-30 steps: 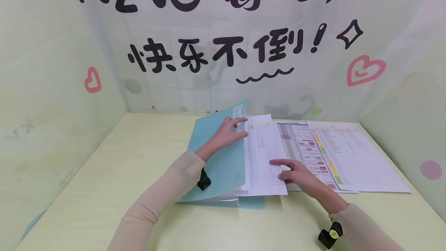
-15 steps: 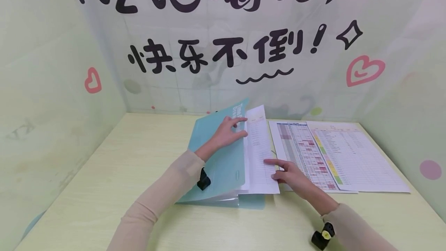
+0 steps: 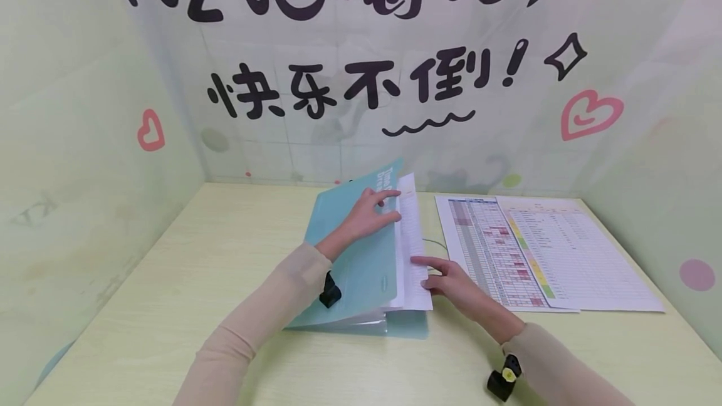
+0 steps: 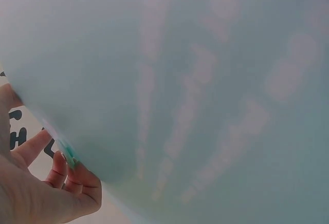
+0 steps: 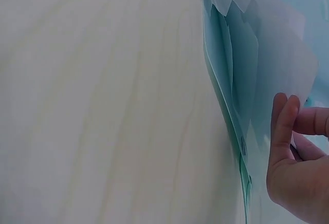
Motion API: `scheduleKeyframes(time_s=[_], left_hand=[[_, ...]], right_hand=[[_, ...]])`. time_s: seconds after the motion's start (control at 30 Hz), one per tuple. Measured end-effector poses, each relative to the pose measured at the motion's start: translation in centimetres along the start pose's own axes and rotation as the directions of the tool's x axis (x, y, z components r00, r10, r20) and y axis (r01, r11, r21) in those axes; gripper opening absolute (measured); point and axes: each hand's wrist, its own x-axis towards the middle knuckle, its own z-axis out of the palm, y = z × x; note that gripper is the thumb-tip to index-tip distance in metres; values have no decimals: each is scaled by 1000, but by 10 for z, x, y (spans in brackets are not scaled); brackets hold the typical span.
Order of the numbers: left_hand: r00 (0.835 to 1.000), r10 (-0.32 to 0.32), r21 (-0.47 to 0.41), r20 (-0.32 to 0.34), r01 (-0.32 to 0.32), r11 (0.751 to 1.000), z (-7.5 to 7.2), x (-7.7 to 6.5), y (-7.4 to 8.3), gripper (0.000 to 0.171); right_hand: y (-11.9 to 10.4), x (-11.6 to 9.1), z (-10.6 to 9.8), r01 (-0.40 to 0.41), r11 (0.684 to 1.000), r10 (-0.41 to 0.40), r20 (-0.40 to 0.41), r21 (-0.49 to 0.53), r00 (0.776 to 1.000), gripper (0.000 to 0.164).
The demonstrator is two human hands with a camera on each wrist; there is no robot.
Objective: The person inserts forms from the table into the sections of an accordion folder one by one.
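A light blue document folder (image 3: pixel 361 262) stands partly open on the table, its front cover raised at a slant. My left hand (image 3: pixel 363 215) lies over that cover and pinches its right edge together with a clear inner sleeve; the left wrist view shows the curled fingers (image 4: pixel 85 183) at the edge. Most of a printed sheet of paper (image 3: pixel 414 237) is tucked inside, with a narrow strip sticking out to the right. My right hand (image 3: pixel 454 287) pinches the sheet's right edge between thumb and fingers. Several pocket leaves (image 5: pixel 241 54) fan apart in the right wrist view.
To the right, two printed sheets overlap on the table (image 3: pixel 169 268): a coloured table sheet (image 3: pixel 479 255) and a lined sheet (image 3: pixel 592 255). Behind them rises a wall covering (image 3: pixel 338 149) with black lettering.
My right hand has moved left, sliding the sheet further into the folder, so less of it shows. My left hand and the cover have stayed in place.
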Motion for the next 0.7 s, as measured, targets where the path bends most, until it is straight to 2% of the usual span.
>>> scheduleKeyframes(time_s=[0.2, 0.33, 0.5, 0.7], left_hand=[[1000, -4, -7, 6, 4, 1000, -1, 0, 0, 46], [1000, -4, -10, 8, 4, 1000, 0, 0, 0, 46], [1000, -7, -20, 7, 8, 1000, 0, -1, -1, 46], [1000, -17, -21, 10, 17, 1000, -1, -2, 0, 46]], right_hand=[[-1, 3, 6, 7, 1000, -7, -10, 4, 1000, 50], [-2, 3, 9, 42, 996, -45, -31, -74, 999, 51], [-2, 7, 13, 92, 974, -105, -51, -206, 993, 50], [-16, 8, 21, 101, 956, -120, -53, -276, 991, 48]])
